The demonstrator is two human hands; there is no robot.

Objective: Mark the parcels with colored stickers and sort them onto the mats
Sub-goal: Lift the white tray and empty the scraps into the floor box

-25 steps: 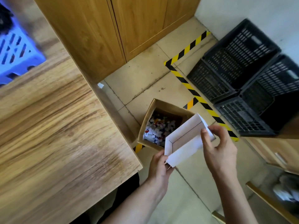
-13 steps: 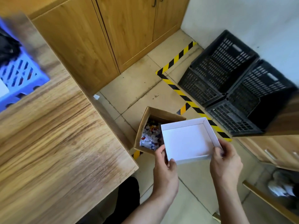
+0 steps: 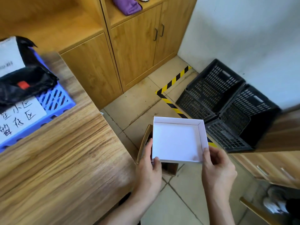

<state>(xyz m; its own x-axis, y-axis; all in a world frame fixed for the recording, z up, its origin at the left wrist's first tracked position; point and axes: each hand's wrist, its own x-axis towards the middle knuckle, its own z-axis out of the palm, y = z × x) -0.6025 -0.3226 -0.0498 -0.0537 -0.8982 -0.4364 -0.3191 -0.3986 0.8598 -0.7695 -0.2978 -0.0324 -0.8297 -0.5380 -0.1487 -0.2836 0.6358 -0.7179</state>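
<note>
I hold an empty shallow white tray (image 3: 177,140) level and open side up, off the table's right edge. My left hand (image 3: 150,169) grips its near left corner and my right hand (image 3: 217,169) grips its near right corner. Under the tray a brown cardboard box (image 3: 143,143) stands on the floor, mostly hidden. On the table's far left a blue slotted basket (image 3: 53,99) holds black bagged parcels (image 3: 24,85), one with a red sticker (image 3: 23,84).
The wooden table (image 3: 65,159) fills the left. Two black crates (image 3: 227,109) lie on the tiled floor to the right, beside yellow-black tape (image 3: 172,82). Wooden cabinets (image 3: 138,46) stand behind. A handwritten label (image 3: 17,117) fronts the basket.
The tray went from tilted over the cardboard box to level, and it now covers the box. The view swung up and left, bringing the basket and parcels into sight.
</note>
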